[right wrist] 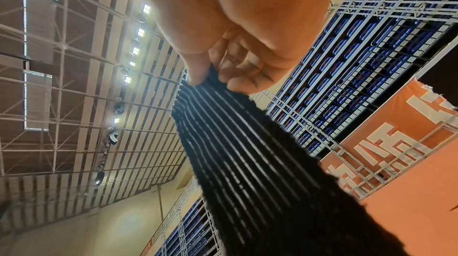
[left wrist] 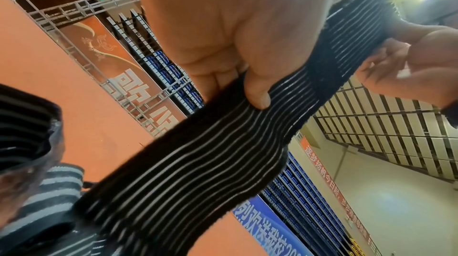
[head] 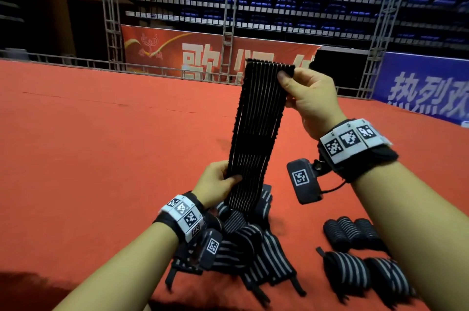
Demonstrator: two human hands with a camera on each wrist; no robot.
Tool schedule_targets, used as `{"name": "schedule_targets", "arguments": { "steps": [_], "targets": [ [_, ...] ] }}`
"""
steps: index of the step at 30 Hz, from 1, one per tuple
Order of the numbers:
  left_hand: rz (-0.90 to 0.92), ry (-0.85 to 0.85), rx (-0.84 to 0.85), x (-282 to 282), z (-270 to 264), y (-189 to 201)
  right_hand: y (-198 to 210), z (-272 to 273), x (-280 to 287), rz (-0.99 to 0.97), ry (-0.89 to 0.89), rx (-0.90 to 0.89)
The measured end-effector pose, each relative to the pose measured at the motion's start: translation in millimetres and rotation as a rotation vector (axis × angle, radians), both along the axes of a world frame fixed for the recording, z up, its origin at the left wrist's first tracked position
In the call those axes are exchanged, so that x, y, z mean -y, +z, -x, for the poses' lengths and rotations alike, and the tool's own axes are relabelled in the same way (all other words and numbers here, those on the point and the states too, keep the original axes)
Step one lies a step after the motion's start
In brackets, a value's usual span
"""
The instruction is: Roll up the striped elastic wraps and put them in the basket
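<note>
Striped wrap (head: pixel 256 133) held taut and near-upright above the red floor (head: pixel 101 145), long axis running from the left hand (head: pixel 215 183), pinching low, up to the right hand (head: pixel 307 97), pinching the top end, nearest for starting the roll.

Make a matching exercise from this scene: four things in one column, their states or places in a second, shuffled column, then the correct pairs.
Things:
1. stretched wrap
2. right hand
3. loose wraps
4. rolled wraps

States:
A. lie in a heap under the left hand
B. pinches the wrap's top end
C. held taut between both hands
D. lie in a group on the red carpet

Pairs: 1-C, 2-B, 3-A, 4-D
</note>
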State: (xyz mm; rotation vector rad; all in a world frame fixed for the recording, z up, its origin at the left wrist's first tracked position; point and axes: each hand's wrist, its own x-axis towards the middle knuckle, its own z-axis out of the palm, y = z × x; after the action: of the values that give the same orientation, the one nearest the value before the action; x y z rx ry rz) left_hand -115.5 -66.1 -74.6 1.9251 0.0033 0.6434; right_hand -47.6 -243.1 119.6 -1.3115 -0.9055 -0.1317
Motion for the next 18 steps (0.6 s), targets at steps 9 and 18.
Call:
{"name": "schedule_targets", "arguments": {
  "steps": [9, 18],
  "targets": [
    [0.096, -0.212, -0.132, 6, 12, 0, -26, -16, -2, 0.011, -0.068, -0.022],
    [0.319, -0.065, 0.244, 6, -12, 57, -71, -19, -11, 0.105, 0.013, -0.041]
  ]
}}
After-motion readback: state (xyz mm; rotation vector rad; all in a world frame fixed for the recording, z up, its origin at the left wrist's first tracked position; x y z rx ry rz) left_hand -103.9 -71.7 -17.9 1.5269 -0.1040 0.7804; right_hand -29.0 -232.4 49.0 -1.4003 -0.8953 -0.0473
